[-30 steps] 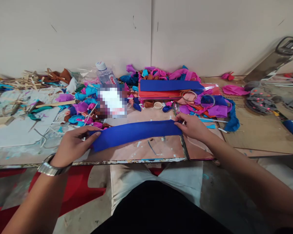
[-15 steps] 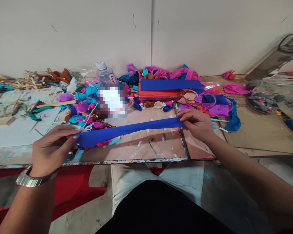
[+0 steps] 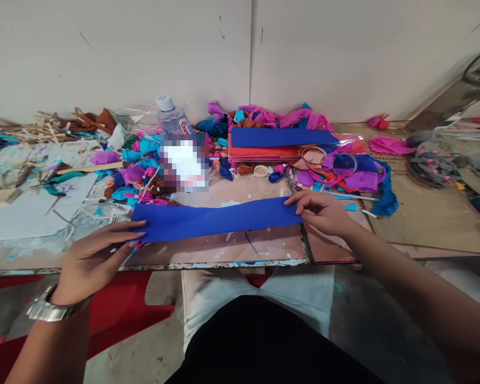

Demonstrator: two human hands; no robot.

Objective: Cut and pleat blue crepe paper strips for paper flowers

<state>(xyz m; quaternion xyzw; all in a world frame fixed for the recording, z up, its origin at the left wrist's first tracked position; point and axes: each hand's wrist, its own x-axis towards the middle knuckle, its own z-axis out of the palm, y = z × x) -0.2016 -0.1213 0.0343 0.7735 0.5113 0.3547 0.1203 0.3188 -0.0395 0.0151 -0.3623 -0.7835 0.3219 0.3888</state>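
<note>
Cluttered worktable (image 3: pixel 332 246). Pinched closed in right hand (image 3: pixel 324 212): right end of blue strip (image 3: pixel 216 221), centre frame. Under fingers of left hand (image 3: pixel 92 257), closure unclear: left end. Presumably for keeping spread. Upper centre: second strip (image 3: pixel 280 137) atop red sheets (image 3: pixel 260 154).

There is room to pass low over the bare table (image 3: pixel 212 253) between the blue paper strip (image 3: pixel 216 217) and the front edge, and through a narrow gap behind the strip, short of the cream disc (image 3: pixel 261 171). Crumpled paper scraps (image 3: pixel 132 174) and a plastic bottle (image 3: pixel 173 121) obstruct the back left; a flat paper stack (image 3: pixel 280 140) and rings (image 3: pixel 334 165) crowd the back right. Farther right, brown cardboard (image 3: pixel 432 218) offers passage in front of the dark netting (image 3: pixel 430 166).
</note>
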